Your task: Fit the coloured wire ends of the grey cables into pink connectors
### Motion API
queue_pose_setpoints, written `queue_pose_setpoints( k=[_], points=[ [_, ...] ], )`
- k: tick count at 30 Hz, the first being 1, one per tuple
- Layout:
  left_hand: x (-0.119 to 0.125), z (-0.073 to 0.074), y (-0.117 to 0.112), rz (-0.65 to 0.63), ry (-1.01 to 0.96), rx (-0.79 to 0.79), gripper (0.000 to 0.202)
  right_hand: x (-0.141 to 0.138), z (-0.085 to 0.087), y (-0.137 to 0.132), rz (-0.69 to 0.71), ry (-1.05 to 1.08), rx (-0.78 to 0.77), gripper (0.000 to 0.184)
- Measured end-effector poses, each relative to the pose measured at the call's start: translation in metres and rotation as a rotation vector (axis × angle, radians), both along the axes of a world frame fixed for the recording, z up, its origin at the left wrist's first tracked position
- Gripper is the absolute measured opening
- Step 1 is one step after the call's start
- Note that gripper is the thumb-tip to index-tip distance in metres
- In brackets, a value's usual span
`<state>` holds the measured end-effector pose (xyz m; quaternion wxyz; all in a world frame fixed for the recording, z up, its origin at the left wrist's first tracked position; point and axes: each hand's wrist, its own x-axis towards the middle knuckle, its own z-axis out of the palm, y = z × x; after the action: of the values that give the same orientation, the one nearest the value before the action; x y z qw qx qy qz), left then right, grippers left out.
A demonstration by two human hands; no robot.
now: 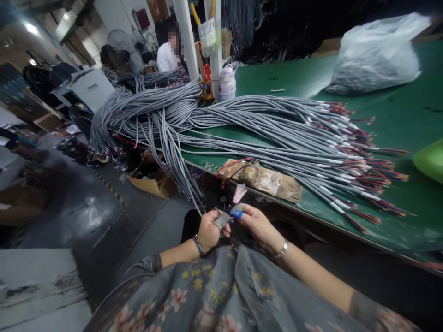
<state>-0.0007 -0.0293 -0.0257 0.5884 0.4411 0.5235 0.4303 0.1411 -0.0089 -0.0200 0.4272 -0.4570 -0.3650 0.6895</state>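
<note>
Low in front of my body, my left hand [211, 228] is closed around the end of a grey cable [198, 207]. Thin coloured wires [218, 210] poke out above its fingers, and a grey wrap covers one digit. Close beside it, my right hand [258, 225] is closed in a pinch at the wire ends. Blue tape [237, 214] and a grey covering sit on its fingertips, which partly hide what lies between them. On the green table [294, 76] ahead lies a large bundle of grey cables [256, 110], with white bands and bared reddish and blue wires at the right ends.
A worn wooden board [277, 184] with a clamp lies on the table edge. Behind stand a lilac bottle [227, 83], a post [187, 39] and a filled plastic bag [379, 55]. An open cardboard box [157, 182] is below left. A co-worker [168, 56] sits farther back.
</note>
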Motion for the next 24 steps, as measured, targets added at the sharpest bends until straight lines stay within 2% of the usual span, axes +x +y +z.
queue_pose_setpoints(
  k=[10,20,24],
  points=[
    [0.001,0.013,0.0,-0.036,0.087,0.007,0.043,-0.005,0.006,0.003,0.005,-0.023,0.009,0.037],
    [0.0,0.002,0.002,-0.001,0.069,0.029,0.042,-0.006,0.001,0.001,-0.02,0.059,-0.047,0.04],
    [-0.001,-0.002,0.003,0.028,0.049,0.036,0.042,-0.006,0.0,0.0,0.02,0.119,-0.107,0.044]
  ],
)
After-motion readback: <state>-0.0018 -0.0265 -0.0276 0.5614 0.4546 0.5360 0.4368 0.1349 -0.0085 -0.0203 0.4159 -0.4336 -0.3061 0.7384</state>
